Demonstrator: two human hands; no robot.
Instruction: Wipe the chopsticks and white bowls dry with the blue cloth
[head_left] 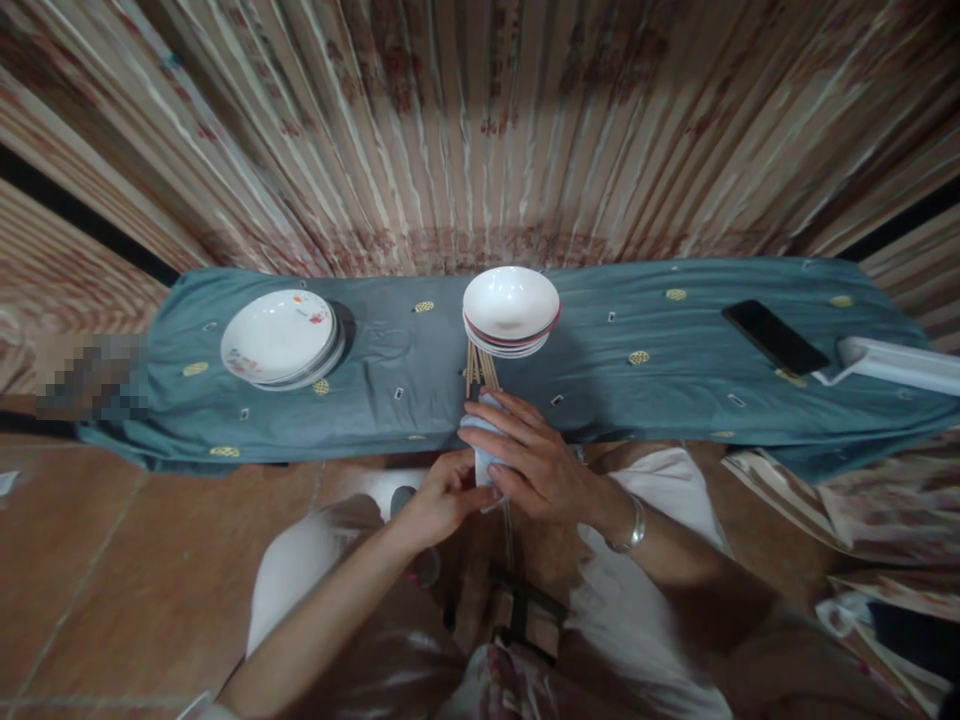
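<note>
Over the table's front edge, my right hand [536, 460] curls around a folded light-blue and white cloth [486, 462]. From the other side, my left hand [448, 492] grips the lower part of the same cloth, its fingers closed. Whether anything is wrapped inside the cloth is hidden. Just beyond my fingers are several thin wooden chopsticks [484, 368]; their near ends reach toward the cloth, and I cannot tell whether they touch it. Behind the chopsticks stands a stack of white bowls [513, 305], some with red rims.
A stack of white floral plates [281, 335] sits on the left of the teal tablecloth [397, 340]. On the right lie a black phone [776, 336] and a white, long object [900, 363]. A patterned curtain [480, 130] hangs behind the table.
</note>
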